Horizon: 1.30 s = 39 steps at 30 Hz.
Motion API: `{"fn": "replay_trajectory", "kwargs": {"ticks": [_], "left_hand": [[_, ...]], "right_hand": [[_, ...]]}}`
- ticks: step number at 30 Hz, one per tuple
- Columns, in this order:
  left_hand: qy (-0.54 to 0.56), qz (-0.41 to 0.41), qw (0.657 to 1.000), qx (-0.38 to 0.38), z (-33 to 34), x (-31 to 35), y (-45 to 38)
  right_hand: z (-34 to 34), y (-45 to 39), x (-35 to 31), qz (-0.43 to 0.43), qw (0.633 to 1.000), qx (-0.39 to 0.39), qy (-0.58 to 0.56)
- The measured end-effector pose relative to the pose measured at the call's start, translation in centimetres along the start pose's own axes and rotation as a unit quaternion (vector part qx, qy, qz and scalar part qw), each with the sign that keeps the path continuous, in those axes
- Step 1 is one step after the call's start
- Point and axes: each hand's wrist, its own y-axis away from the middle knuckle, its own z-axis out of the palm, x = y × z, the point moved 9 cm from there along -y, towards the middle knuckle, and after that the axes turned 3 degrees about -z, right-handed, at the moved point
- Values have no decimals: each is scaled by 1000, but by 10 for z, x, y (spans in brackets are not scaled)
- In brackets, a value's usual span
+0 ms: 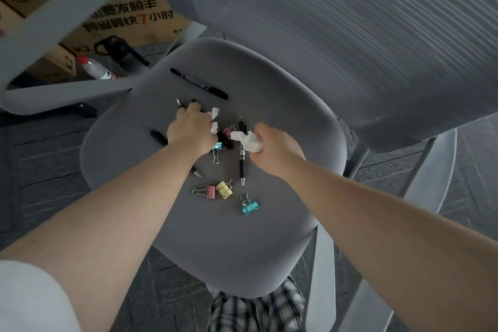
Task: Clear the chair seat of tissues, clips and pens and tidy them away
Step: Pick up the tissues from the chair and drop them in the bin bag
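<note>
Your right hand (272,148) is closed on a crumpled white tissue (249,141) at frame centre; your left hand (190,131) pinches another white tissue scrap (214,121) above the grey chair seat (215,237). Lift both clear without dragging clips.

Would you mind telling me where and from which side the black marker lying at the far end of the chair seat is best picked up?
Probably pinch the black marker across its barrel near the middle, coming straight down from above. It lies flat and diagonal on the chair seat, clear of the other pens and clips, so both long sides are free. The left hand is nearer, but it is already closed over tissue.
</note>
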Motion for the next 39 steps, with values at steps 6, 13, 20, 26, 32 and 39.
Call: {"fn": "replay_trajectory", "kwargs": {"ticks": [6, 13, 20, 26, 32, 39], "left_hand": [[34, 0, 998, 45, -1, -4, 5], [123, -43, 990, 48, -25, -31, 43], [164, -130, 975, 69, -43, -103, 134], [210, -212, 953, 54, -2, -179, 265], [254, -283, 924, 49, 75, -245, 434], [267, -364, 890, 59, 170, -299, 654]], "right_hand": [[5, -9, -3, -21, 999, -10, 25], [-4, -8, -38, -59, 996, -34, 57], [7, 15, -136, -145, 979, -71, 121], [63, 101, -241, -240, 946, -129, 178], [167, 236, -303, -316, 893, -190, 258], [304, 423, -341, -406, 827, -231, 314]]}}
